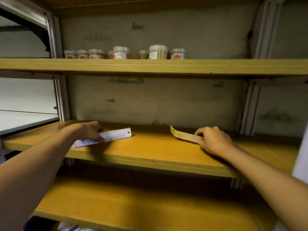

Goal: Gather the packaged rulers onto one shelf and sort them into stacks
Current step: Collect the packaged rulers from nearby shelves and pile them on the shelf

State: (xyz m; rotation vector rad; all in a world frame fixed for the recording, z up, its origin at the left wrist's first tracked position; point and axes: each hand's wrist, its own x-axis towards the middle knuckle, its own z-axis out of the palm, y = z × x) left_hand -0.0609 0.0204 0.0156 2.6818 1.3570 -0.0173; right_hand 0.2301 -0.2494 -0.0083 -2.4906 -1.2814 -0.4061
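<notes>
Left hand point(90, 130) grasps the white packaged ruler point(115, 135) near its left end, on the left of the middle shelf point(150, 152); long axis runs left-right, far end tilted slightly up; right hand point(213, 139) pinches the yellow-tagged wooden ruler point(185, 135) at its right end, tag pointing left; the two rulers lie well apart, free ends facing each other across bare shelf; either hand could slide its ruler inward to start stacks; jars point(156, 52) sit on the upper shelf.

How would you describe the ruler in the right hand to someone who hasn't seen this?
Find the middle shelf. Toward its right, the right hand grips a tan ruler with a yellow tag end. The other ruler, under the left hand, is white.
</notes>
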